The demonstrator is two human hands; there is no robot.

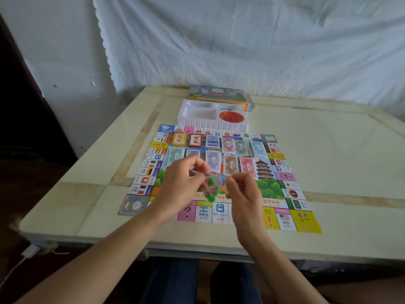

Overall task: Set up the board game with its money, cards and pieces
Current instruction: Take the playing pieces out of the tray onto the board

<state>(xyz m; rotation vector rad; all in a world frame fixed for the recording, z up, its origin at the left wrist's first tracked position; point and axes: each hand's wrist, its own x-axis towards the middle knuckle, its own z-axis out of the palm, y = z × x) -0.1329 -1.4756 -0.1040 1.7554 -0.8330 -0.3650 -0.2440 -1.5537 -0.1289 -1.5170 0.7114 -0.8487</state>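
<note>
Table | game board flat near front edge | white insert tray with red dish behind, box lid beyond | 2 card decks, banknote stacks mid-board | left hand, right hand pinch clear bag of red-green pieces, hiding board centre

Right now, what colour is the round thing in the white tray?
Red-orange round dish, in the white tray; head view.
</note>
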